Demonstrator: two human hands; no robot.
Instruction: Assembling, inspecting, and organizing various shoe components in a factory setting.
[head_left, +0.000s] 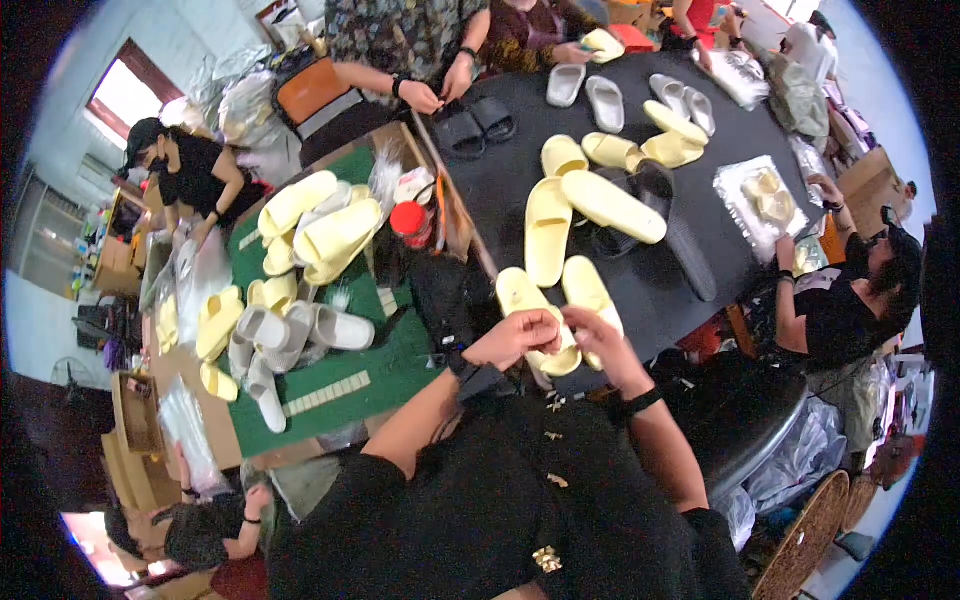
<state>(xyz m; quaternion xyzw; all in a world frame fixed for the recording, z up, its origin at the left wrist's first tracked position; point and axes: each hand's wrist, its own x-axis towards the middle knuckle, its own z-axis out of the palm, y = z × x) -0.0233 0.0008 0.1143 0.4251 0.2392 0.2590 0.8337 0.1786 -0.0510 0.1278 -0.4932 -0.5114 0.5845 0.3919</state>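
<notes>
A black table (640,290) is taking up the middle and right of the view, and a smaller table with a green top (388,365) is standing against its left edge. On the green top, a heap of yellow slides (340,240) is resting toward the far edge, and a cluster of grey slides (343,328) is lying nearer the middle. On the black table, more yellow slides (612,205) are lying about the centre, beside a long black slide (690,250). Near the right edge, a co-worker's hand (785,250) is reaching to a clear plastic packet (745,205). A pair of black slides (460,135) is sitting at the far left corner, just beside another co-worker's hands (420,97). The near pair of yellow slides (517,290) is lying side by side at the near left corner, and over its near ends the left hand (518,341) and right hand (606,348) are meeting. A red-lidded jar (410,222) is standing near the right edge of the green top. The left fingers (545,332) are curling and pressing together, and the right fingers are bending toward them; whether they are pinching anything, I cannot tell.
</notes>
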